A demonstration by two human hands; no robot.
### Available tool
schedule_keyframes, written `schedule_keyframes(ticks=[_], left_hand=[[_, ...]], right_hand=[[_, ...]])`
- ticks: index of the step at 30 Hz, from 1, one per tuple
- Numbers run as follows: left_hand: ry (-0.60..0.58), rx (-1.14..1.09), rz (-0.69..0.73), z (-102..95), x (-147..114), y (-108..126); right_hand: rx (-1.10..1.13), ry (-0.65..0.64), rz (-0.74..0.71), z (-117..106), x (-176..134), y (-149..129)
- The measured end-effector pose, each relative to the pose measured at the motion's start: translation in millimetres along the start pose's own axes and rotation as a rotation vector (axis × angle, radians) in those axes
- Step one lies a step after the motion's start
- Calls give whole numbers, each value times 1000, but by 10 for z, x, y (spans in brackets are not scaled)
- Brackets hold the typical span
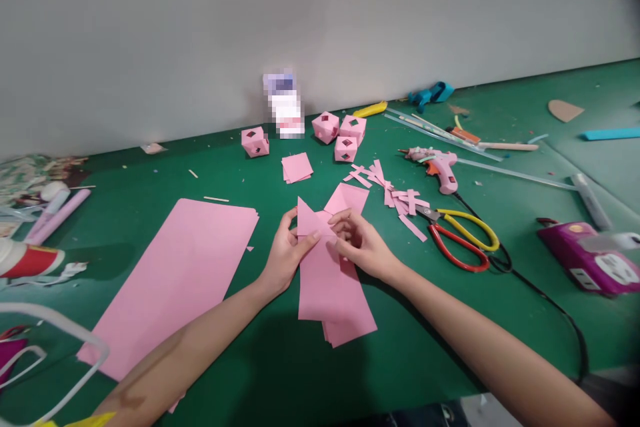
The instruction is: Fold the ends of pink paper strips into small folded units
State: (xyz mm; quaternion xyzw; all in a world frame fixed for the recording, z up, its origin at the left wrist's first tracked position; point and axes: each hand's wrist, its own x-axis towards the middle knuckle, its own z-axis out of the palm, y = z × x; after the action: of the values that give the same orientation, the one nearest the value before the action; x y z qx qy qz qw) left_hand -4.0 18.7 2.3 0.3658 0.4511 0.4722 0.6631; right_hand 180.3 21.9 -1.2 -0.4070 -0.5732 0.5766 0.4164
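A strip of pink paper is between my hands, its upper end folded over to a pointed corner. My left hand pinches its left edge, the thumb lying across the fold. On the right side of the fold, my right hand has its fingers curled against the paper. Beneath the strip lie more pink strips, partly hidden by it and my right hand. Just beyond are a small stack of pink squares and thin pink offcuts.
Large pink sheets lie at left on the green table. Pink folded paper balls stand near the wall. To the right are red-and-yellow-handled scissors, a pink glue gun with its cord, and a purple device.
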Motion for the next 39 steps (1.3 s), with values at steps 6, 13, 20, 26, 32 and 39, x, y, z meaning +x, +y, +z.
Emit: schedule_keyframes(ticks=[6,13,20,26,32,39], left_hand=[[19,11,-7,-12,-5,-27],[36,32,33,-25,-19,-53],[27,48,43,-46,-16,-28],[-62,72,15,-42,-38,13],[-43,95,-12,-28,-36,12],[-55,98,33,-66,-45,-31]], right_hand=[[-117,-59,-34,5,-13,-7],[-127,-13,7,19,5,15],[-87,17,14,14,10,-31],[115,101,90,-28,34,-35],[222,167,116,-49,53,-9],[335,176,124,-75,69,11]])
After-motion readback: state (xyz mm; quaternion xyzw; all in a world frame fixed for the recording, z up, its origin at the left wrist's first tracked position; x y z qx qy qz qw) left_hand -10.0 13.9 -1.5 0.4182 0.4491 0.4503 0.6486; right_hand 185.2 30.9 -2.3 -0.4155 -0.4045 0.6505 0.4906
